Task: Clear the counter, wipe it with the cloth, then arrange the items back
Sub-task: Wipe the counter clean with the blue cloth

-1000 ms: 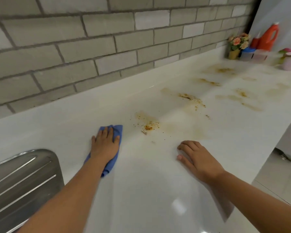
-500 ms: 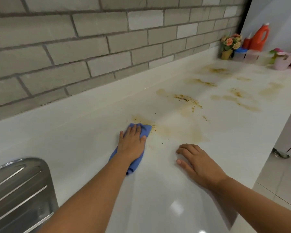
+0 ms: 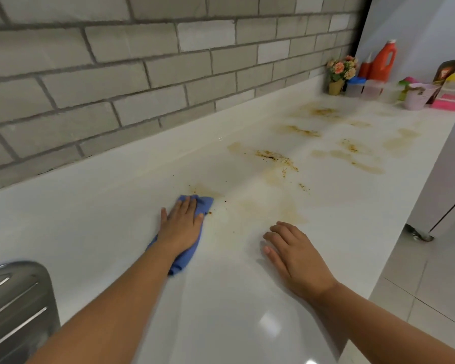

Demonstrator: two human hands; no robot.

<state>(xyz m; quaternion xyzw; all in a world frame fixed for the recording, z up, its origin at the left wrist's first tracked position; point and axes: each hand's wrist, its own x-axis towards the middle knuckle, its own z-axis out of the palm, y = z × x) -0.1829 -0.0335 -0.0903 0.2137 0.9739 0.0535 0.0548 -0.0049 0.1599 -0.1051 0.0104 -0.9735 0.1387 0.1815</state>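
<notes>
My left hand (image 3: 181, 225) presses flat on a blue cloth (image 3: 203, 204) on the white counter (image 3: 116, 227), fingers straight, at the edge of a brownish stain (image 3: 206, 191). My right hand (image 3: 296, 254) rests palm down on the counter to the right, holding nothing. More brown stains and crumbs (image 3: 276, 156) spread across the counter beyond the cloth toward the far end.
At the far right end stand a flower pot (image 3: 339, 74), an orange bottle (image 3: 384, 63), clear containers (image 3: 371, 88), a pink cup (image 3: 416, 97) and pink and yellow items (image 3: 451, 101). A metal drainboard (image 3: 13, 303) lies at lower left. A brick wall backs the counter; the floor drops off right.
My left hand has slid the cloth to the right and away from me, over the nearest stain, which is now mostly wiped. My right hand has stayed in place.
</notes>
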